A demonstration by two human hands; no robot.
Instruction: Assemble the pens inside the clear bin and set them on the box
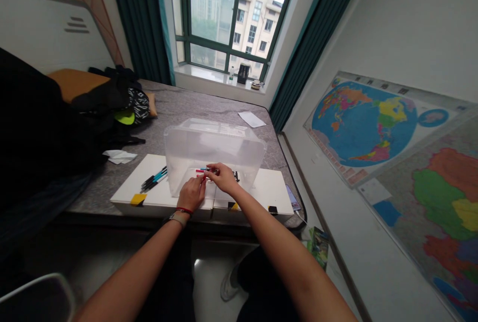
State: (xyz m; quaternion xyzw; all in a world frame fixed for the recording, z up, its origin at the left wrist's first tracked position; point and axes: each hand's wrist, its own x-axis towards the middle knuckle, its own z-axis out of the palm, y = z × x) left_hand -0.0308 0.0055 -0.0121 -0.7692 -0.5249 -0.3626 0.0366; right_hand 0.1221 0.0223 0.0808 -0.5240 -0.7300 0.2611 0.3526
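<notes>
A clear plastic bin (216, 145) lies on its side with its opening towards me. Inside it, my left hand (192, 193) and my right hand (223, 178) meet at the fingertips, pinched on a slim red piece that looks like a pen (204, 178). Its full length is hidden by the fingers. Just behind them lie a red pen (199, 170) and a blue one, partly covered by my right hand. Small dark pieces (236, 176) sit right of my right hand. Left of the bin, several black and blue pens (154, 179) rest in a bunch.
Two white boxes (274, 190) with yellow and black tape support the bin on a grey marbled surface (164, 100). Dark clothes (112, 95) pile up at left. White paper (252, 119) lies behind the bin; a phone (293, 197) is at the right edge.
</notes>
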